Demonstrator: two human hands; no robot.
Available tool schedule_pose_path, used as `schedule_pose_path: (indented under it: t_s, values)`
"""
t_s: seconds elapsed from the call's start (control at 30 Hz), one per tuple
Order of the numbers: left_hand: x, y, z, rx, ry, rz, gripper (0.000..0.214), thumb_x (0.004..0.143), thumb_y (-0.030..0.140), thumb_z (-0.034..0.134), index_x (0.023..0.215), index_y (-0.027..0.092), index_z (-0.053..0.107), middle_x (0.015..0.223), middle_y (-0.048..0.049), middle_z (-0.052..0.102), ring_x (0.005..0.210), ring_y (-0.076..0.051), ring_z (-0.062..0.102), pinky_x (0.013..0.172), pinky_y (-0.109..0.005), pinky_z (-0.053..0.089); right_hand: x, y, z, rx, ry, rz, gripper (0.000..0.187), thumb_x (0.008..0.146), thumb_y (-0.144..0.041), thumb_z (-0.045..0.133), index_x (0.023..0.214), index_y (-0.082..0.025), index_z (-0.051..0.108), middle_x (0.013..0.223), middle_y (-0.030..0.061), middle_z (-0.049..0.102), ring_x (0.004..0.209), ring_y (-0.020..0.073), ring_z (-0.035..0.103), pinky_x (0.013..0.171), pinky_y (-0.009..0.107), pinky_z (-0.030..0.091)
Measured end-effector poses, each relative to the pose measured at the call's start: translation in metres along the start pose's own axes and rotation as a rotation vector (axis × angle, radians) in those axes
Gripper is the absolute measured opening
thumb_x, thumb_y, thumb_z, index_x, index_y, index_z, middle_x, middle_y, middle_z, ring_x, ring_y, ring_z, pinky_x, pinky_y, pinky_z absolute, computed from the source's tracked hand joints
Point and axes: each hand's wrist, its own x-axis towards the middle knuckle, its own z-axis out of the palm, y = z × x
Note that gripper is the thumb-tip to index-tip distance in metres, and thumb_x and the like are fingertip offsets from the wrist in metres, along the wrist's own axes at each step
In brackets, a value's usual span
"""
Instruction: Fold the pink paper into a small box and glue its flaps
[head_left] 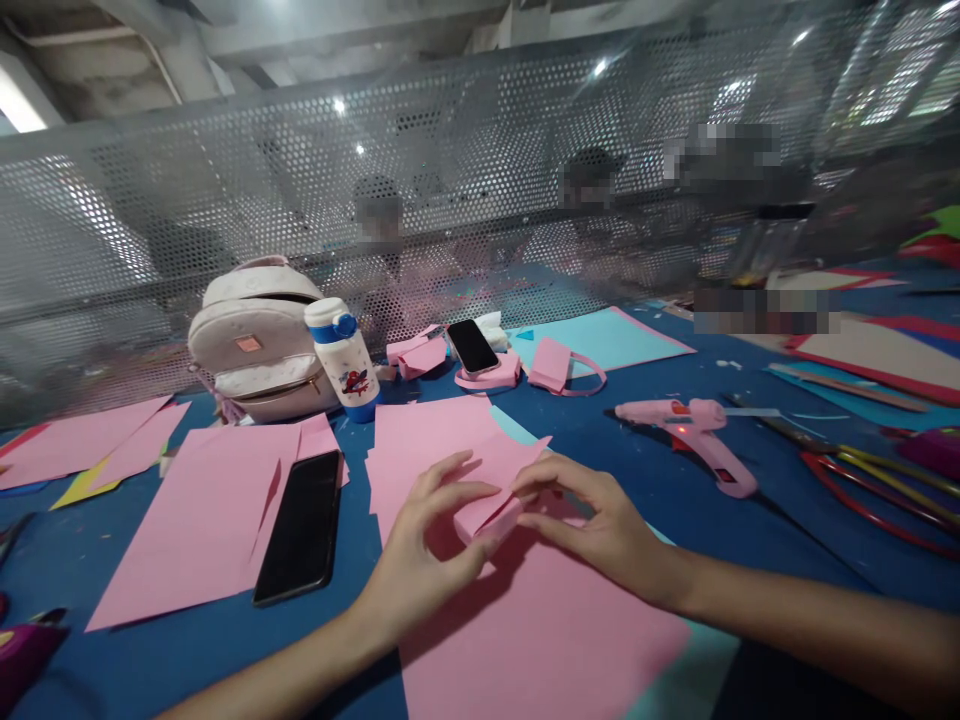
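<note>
Between my two hands is a small folded pink paper piece, shaped like a little box with a pointed flap rising at its upper right. My left hand grips its left side between thumb and fingers. On the right side, the fingertips and thumb of my right hand pinch its edge. Beneath both hands lie pink paper sheets, with light blue paper showing at their edges. A pink glue gun with a lit red light rests to the right of my right hand.
A black phone lies left, on pink sheets. Behind stand a white backpack and a bottle. Small pink paper bags sit near another phone. Scissors lie right; a perforated metal screen rises behind.
</note>
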Motion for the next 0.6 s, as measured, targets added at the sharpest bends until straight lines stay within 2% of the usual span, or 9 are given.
schedule_pose_path:
  t_s: [0.13, 0.27, 0.6]
  values:
    - [0.0013, 0.0027, -0.0025, -0.006, -0.005, 0.011, 0.030, 0.083, 0.021, 0.069, 0.110, 0.033, 0.075, 0.145, -0.0034, 0.054, 0.138, -0.028, 0.047, 0.116, -0.051, 0.037, 0.0010, 0.0024, -0.0007, -0.042, 0.016, -0.011, 0.015, 0.089, -0.022, 0.073, 0.103, -0.023, 0.068, 0.090, -0.0005, 0.069, 0.081, 0.0130, 0.062, 0.076, 0.023, 0.049]
    - [0.0010, 0.0026, -0.0012, 0.023, 0.012, 0.013, 0.028, 0.083, 0.024, 0.070, 0.109, 0.032, 0.075, 0.142, -0.0045, 0.057, 0.136, -0.029, 0.049, 0.115, -0.052, 0.038, 0.0015, 0.0044, -0.0010, -0.104, -0.008, -0.034, 0.016, 0.089, -0.024, 0.074, 0.105, -0.023, 0.070, 0.091, 0.0009, 0.069, 0.085, 0.0150, 0.062, 0.078, 0.026, 0.048]
    - [-0.0006, -0.0016, 0.0034, 0.117, 0.033, 0.078, 0.027, 0.082, 0.019, 0.071, 0.107, 0.031, 0.074, 0.135, -0.0037, 0.061, 0.132, -0.025, 0.051, 0.112, -0.045, 0.041, 0.0015, 0.0092, -0.0017, -0.230, -0.040, -0.053, 0.011, 0.091, -0.027, 0.072, 0.100, -0.024, 0.078, 0.081, 0.0012, 0.070, 0.077, 0.0150, 0.062, 0.070, 0.026, 0.046]
